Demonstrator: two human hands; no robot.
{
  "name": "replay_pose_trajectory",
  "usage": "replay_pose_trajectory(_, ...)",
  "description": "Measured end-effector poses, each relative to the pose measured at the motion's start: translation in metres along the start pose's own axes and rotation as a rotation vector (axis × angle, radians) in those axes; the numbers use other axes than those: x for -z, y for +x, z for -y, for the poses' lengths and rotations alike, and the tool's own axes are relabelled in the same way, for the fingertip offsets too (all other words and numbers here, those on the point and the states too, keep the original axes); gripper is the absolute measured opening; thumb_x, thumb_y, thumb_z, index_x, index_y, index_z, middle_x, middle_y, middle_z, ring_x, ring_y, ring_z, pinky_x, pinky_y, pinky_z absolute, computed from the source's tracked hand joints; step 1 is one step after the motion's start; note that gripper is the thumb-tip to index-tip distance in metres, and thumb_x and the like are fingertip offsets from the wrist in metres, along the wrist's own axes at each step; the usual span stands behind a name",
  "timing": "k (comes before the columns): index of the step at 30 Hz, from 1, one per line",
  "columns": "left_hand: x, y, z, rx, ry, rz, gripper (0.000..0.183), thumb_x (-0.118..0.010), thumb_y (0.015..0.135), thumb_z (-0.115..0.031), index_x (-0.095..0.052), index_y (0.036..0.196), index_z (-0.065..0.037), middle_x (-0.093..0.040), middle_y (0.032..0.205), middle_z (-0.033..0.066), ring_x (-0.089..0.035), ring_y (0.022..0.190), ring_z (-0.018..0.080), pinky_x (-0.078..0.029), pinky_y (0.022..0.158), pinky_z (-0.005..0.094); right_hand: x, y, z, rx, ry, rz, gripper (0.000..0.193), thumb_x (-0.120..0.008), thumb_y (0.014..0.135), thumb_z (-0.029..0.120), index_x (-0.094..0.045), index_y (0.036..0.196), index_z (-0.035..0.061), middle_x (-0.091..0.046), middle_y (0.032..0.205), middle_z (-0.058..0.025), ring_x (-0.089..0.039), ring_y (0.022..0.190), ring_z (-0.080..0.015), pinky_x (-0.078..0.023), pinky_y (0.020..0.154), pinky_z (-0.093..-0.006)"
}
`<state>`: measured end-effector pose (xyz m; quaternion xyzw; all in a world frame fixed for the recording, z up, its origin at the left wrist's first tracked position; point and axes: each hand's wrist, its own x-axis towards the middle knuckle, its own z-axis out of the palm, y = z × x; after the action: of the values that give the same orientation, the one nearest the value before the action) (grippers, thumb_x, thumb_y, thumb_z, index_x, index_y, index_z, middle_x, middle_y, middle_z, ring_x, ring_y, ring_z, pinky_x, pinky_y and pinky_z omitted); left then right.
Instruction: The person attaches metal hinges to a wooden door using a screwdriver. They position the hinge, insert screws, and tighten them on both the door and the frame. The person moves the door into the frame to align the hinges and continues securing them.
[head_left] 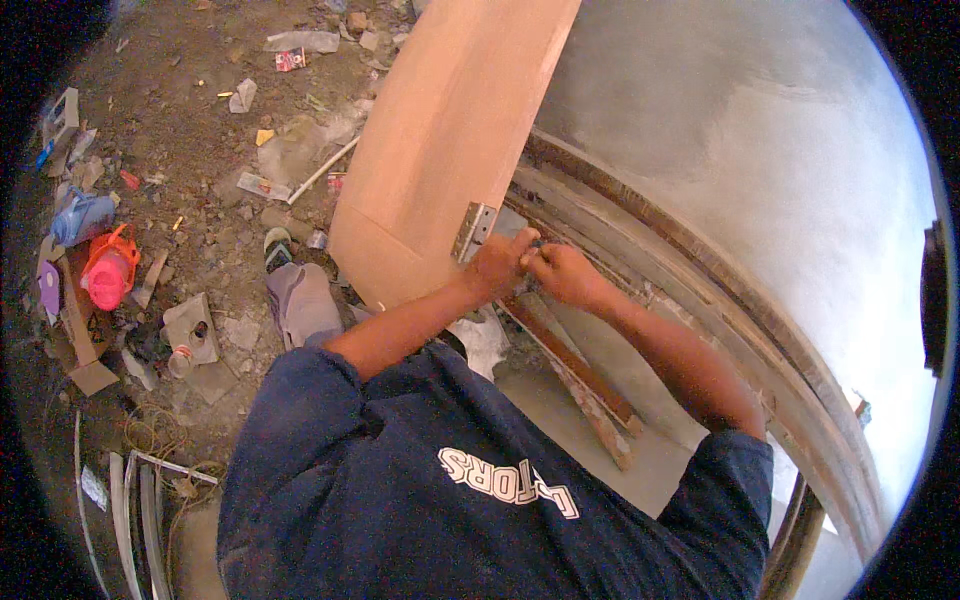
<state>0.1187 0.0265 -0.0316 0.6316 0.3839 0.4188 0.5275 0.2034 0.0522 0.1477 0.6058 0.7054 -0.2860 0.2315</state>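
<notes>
A wide, light-brown wooden door panel (440,130) runs from the far middle toward me. On its right edge, near the close end, sits a silvery metal hinge (475,232) with visible holes. Just right of the hinge my left hand (497,266) is closed, its fingers pressed together. My right hand (570,275) meets it, thumb and fingers pinched. Between the fingertips shows a small dark piece (536,243), mostly covered, its kind too small to tell.
Long wooden planks (690,270) lie beside the panel, against a grey wall (720,100). Shorter boards (575,365) slant below my hands. On the littered dirt floor at left are a pink-and-orange container (110,272), a blue jug (85,217) and a white stick (323,170).
</notes>
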Motion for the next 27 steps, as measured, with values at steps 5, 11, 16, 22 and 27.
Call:
replay_pose_trajectory(5,0.003,-0.005,-0.007,-0.061,0.012,-0.084,0.046,-0.070,0.086,-0.016,-0.048,0.126,-0.009,-0.063,0.074,0.0239,-0.061,0.070,0.0491,-0.049,0.064,0.0564,0.011,-0.004,-0.003,0.361,-0.610,-0.004,0.036,-0.061,0.089,0.025,-0.060,0.119,0.0034,-0.069,0.088,-0.0193,-0.069,0.075,-0.0359,-0.056,0.067,-0.0466)
replay_pose_trajectory(11,0.003,-0.003,-0.012,-0.021,-0.008,-0.148,0.046,-0.070,0.087,-0.017,-0.048,0.125,-0.006,-0.064,0.075,0.0233,-0.062,0.070,0.0488,-0.049,0.064,0.0564,-0.012,0.019,-0.026,-0.025,0.121,0.106,0.028,-0.061,0.091,0.028,-0.070,0.094,0.0019,-0.060,0.064,-0.0129,-0.061,0.055,-0.0273,-0.047,0.053,-0.0407)
replay_pose_trajectory(16,-0.003,-0.005,0.002,-0.113,-0.095,-0.055,0.045,-0.070,0.086,-0.016,-0.049,0.124,-0.005,-0.064,0.074,0.0226,-0.063,0.069,0.0478,-0.048,0.063,0.0562,-0.002,0.010,-0.004,-0.208,0.146,0.123,0.027,-0.061,0.092,0.029,-0.069,0.098,0.0032,-0.059,0.062,-0.0119,-0.062,0.055,-0.0300,-0.048,0.053,-0.0416)
replay_pose_trajectory(22,-0.007,-0.007,0.002,-0.101,0.040,-0.108,0.051,-0.071,0.082,-0.012,-0.048,0.128,-0.006,-0.065,0.079,0.0215,-0.064,0.076,0.0446,-0.049,0.069,0.0538,-0.004,-0.002,-0.013,0.561,-0.583,-0.236,0.031,-0.064,0.090,0.027,-0.056,0.111,0.0066,-0.063,0.070,-0.0122,-0.063,0.055,-0.0341,-0.050,0.049,-0.0453)
replay_pose_trajectory(27,0.004,-0.013,-0.022,-0.199,0.013,-0.268,0.058,-0.071,0.080,-0.010,-0.046,0.133,-0.007,-0.064,0.082,0.0202,-0.064,0.084,0.0416,-0.048,0.072,0.0530,0.000,0.014,-0.023,0.152,-0.031,0.176,0.022,-0.061,0.092,0.026,-0.066,0.102,0.0064,-0.063,0.069,-0.0133,-0.058,0.051,-0.0325,-0.044,0.046,-0.0467)
